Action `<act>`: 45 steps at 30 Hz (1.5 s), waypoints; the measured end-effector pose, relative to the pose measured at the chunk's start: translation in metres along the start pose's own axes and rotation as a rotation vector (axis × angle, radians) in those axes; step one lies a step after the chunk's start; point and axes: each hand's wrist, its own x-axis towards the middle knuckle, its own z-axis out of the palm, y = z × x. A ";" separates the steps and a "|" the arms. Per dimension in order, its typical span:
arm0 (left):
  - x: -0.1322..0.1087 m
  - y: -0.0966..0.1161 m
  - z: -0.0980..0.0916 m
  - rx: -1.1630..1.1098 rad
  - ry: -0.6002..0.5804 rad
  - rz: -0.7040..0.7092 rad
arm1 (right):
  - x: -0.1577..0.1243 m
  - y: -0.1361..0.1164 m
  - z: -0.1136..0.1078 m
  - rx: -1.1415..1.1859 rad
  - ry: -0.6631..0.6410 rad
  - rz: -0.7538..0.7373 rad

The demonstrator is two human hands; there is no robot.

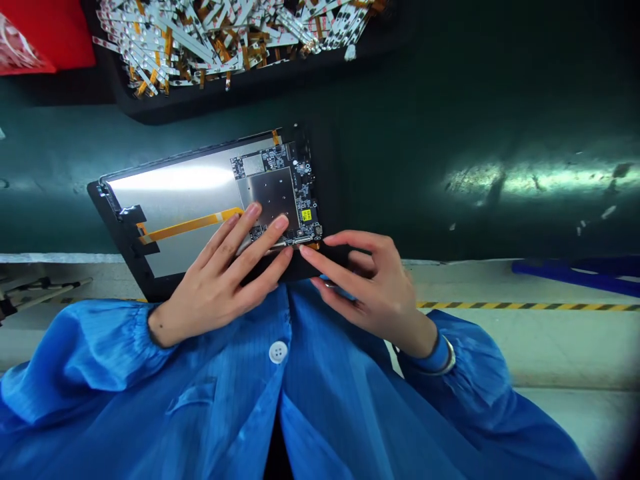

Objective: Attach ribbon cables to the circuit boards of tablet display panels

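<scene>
An opened tablet [175,181] lies tilted near the table's front edge, its silver back plate and black frame exposed. A dark circuit board [270,187] with a yellow sticker sits at its right end. An orange flat cable [193,225] runs across the plate to the board. My left hand [225,280] rests on the tablet with its fingers spread over board and cable. My right hand [370,280] has its index fingertip at the connector on the board's lower right corner, the fingers apart. A small shiny spot beside the right thumb is too small to make out.
Beyond the tablet, a black tray [200,100] is heaped with white and orange flex strips [240,40]. A red container [45,33] stands at the far left. The dark green tabletop [450,120] stretches right. Yellow-black floor tape [525,306] and a blue bar [575,273] lie past the front edge.
</scene>
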 end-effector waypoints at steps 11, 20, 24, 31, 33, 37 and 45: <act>0.004 0.006 -0.002 -0.072 0.067 -0.075 | -0.002 0.011 0.000 -0.213 -0.010 -0.278; 0.003 0.004 -0.001 -0.096 0.069 -0.067 | 0.001 0.011 0.002 -0.224 0.027 -0.284; 0.002 0.003 -0.002 -0.088 0.048 -0.060 | 0.001 0.011 0.002 -0.190 0.022 -0.266; 0.002 0.005 -0.001 -0.075 0.035 -0.071 | -0.002 0.009 0.001 -0.119 -0.006 -0.233; 0.002 0.005 0.000 -0.064 0.034 -0.066 | -0.002 0.009 0.001 -0.105 -0.018 -0.227; 0.001 0.004 0.000 -0.055 0.035 -0.055 | -0.001 0.008 0.003 -0.135 0.003 -0.234; 0.000 0.003 0.001 -0.084 0.024 -0.055 | -0.003 0.003 0.005 -0.114 0.023 -0.187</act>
